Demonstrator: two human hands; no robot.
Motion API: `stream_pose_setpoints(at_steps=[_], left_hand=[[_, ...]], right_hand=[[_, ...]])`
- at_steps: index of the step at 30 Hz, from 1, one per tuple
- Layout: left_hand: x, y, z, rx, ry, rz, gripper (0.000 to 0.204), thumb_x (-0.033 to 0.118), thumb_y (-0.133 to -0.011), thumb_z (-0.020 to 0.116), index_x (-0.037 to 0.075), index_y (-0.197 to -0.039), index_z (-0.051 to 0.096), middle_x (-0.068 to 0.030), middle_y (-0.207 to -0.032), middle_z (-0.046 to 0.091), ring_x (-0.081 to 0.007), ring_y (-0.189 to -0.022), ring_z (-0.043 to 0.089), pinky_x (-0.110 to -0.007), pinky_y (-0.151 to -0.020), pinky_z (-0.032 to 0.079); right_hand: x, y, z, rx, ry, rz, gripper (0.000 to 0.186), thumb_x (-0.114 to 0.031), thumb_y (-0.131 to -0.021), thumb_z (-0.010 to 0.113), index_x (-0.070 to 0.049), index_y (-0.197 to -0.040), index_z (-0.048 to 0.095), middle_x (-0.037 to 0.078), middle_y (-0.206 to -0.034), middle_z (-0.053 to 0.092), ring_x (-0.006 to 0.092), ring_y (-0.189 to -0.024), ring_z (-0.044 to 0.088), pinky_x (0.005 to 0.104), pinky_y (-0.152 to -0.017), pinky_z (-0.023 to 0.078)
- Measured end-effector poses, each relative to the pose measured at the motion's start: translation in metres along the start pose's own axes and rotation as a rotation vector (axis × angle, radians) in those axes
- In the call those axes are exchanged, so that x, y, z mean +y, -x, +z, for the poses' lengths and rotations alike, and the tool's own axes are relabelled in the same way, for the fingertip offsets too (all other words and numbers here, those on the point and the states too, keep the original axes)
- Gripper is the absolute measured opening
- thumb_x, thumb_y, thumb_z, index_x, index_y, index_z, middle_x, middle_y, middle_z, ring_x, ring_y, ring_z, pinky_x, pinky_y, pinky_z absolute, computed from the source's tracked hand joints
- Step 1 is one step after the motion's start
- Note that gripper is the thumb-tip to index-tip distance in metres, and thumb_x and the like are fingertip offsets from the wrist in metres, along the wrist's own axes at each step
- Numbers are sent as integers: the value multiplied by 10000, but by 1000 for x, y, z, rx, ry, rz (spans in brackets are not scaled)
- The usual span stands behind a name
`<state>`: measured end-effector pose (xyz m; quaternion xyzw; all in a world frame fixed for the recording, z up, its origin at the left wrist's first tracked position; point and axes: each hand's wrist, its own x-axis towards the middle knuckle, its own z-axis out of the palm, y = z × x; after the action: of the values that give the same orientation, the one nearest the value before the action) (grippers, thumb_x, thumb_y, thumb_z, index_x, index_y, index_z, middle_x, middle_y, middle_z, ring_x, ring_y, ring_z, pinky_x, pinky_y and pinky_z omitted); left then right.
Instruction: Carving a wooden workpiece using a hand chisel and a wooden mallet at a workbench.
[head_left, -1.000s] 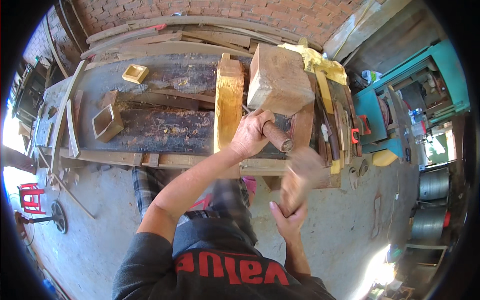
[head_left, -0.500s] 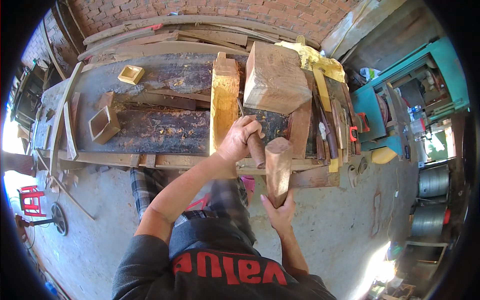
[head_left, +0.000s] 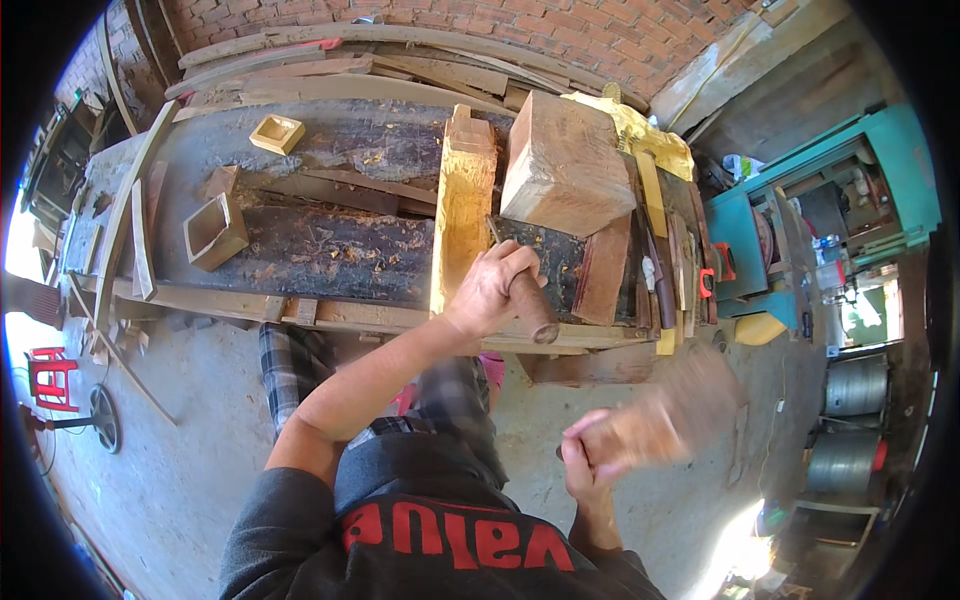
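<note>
My left hand [head_left: 488, 290] is wrapped round the wooden handle of a chisel [head_left: 535, 310]. Its thin blade points away from me and meets the right side of a yellow hollowed-out piece of wood [head_left: 462, 215]; whether the tip bites in I cannot tell. Off to the right, apart from the chisel, my right hand [head_left: 590, 460] grips a wooden mallet [head_left: 665, 415] whose head is smeared by motion. Just beyond the chisel, a large squared wooden block [head_left: 568, 170] stands on the dark workbench [head_left: 340, 245].
Two small hollow wooden boxes, one yellow [head_left: 276, 134] and one brown [head_left: 215, 232], sit on the bench's left part. Chisels and wood strips [head_left: 660, 260] line its right end. Long planks [head_left: 350, 65] lie behind, against a brick wall. A teal machine [head_left: 760, 240] stands at right.
The mallet has swung from upright beside the chisel handle out to the right, tilting over. My left hand stays on the chisel, whose handle end has shifted slightly right in view.
</note>
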<state>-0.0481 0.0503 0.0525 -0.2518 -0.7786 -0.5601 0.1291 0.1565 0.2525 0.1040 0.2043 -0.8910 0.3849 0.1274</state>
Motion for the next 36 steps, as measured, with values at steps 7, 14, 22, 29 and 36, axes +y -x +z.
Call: stream_pose_setpoints(at_steps=[7,14,22,29,36], left_hand=[[-2,-10,6,51,55,10,228,151,-841,749,69,-904,546,-129,-840,558,-385,-826,568,-458,-708,466],[-5,-1,7,31,-44,25,232,192,-855,741,95,-892,534,-102,-854,558,-355,-857,572,-430,-746,450],[1,-6,3,-7,-34,10,230,197,-855,741,108,-903,534,-89,-883,570,-347,-877,581,-428,-786,447],[-3,-2,-1,13,-61,57,226,178,-846,742,97,-896,537,-93,-857,574,-356,-870,581,-436,-767,467],[-34,0,-2,14,-94,127,362,75,-640,783,103,-917,551,-110,-1011,604,-374,-1019,576,-437,-915,456]], right_hand=[[-2,-17,39,148,-91,638,370,-114,-830,718,-27,-1121,508,65,-810,576,180,-737,570,319,-856,466],[14,-10,49,222,-57,347,504,-178,-809,778,16,-1179,496,140,-869,628,218,-750,609,400,-773,505],[35,5,38,151,-116,130,524,-125,-774,800,12,-1175,493,115,-859,601,184,-747,592,338,-753,481],[11,-16,44,351,-156,384,586,-136,-812,748,53,-1276,444,157,-1008,608,252,-914,603,370,-875,483],[32,-24,53,173,-41,475,527,-228,-805,805,21,-1145,487,215,-818,655,352,-721,667,429,-675,523]])
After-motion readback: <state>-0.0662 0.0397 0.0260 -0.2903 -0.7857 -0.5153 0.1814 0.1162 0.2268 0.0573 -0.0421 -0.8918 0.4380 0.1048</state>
